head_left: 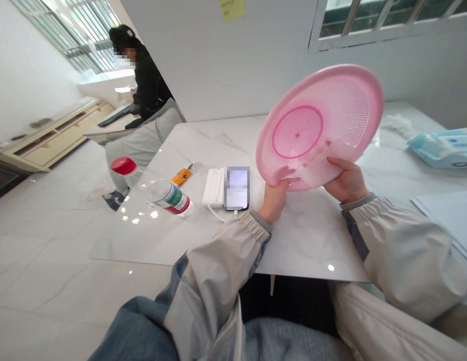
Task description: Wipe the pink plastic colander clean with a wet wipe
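Observation:
A round pink plastic mesh basket [340, 110] is held up on its side above the table, its inside facing me. My left hand [274, 200] grips the lower left of its rim, the fingers partly hidden behind the mesh. In my right hand [348, 181] is a thin whitish wipe [322, 168], pressed against the basket's inner wall near the lower rim. That hand is closed on the wipe, thumb on top, and its other fingers are mostly out of sight.
The white marble-patterned table [301, 240] carries a phone [237, 188], a white power bank [213, 188], an orange item [181, 176] and a clear bottle [171, 198] with a red cap. A wet-wipe pack [444, 149] and papers [447, 215] lie right. Another person [150, 80] sits far left.

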{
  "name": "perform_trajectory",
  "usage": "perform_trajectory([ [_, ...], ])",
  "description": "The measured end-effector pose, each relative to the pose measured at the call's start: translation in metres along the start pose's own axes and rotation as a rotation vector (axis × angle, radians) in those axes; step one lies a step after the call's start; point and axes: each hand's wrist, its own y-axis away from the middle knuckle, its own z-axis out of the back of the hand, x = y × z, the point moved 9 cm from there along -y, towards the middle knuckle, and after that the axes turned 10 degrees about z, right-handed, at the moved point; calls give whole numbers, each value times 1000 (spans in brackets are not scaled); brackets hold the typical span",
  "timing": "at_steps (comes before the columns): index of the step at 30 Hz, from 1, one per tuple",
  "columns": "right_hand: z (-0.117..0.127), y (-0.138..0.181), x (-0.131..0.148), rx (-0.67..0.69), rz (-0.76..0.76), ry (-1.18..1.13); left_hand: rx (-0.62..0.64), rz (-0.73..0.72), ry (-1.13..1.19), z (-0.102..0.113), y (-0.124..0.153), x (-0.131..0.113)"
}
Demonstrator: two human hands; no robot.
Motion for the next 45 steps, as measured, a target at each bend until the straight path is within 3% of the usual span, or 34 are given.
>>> perform_trajectory([
  [4, 3, -4, -5, 8, -13, -27, -10, -47, -29, 1, 2, -3],
  [9, 6, -8, -3, -1, 33, 4, 83, -170, -78, -11, 15, -19],
  [12, 8, -10, -5, -5, 51, 13, 51, -210, -94, -11, 18, -25],
  [21, 19, -14, -11, -55, 94, 64, -52, -20, -152, -3, 8, -8],
  [26, 17, -12, -10, -64, 111, 50, 37, 67, -159, -8, 5, 2],
  [45, 9, -7, -16, 39, 58, 135, 105, 54, -92, -19, 11, 0],
])
